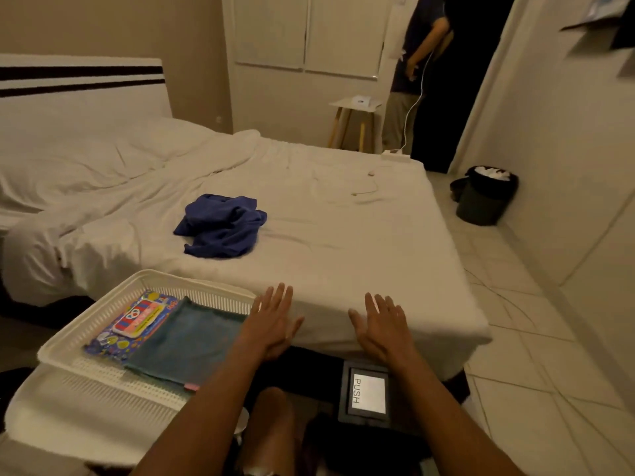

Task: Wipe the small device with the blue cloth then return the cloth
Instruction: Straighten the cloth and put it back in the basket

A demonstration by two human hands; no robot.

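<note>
A folded blue cloth [187,341] lies flat in a white slatted basket [103,312] at the lower left. Beside it in the basket rests a small red and blue device [139,319] on a colourful printed pouch. My left hand [271,321] hovers flat, fingers spread, over the basket's right rim and the near edge of the bed. My right hand [379,329] is held the same way further right, above the bed's edge. Both hands hold nothing.
A white bed [343,242] fills the middle, with a crumpled dark blue garment [221,226] on it. A black bin lid marked PUSH [367,393] sits below my right hand. A dark waste bin [484,195] stands by the right wall. A person [412,73] stands by the far doorway beside a stool [354,118].
</note>
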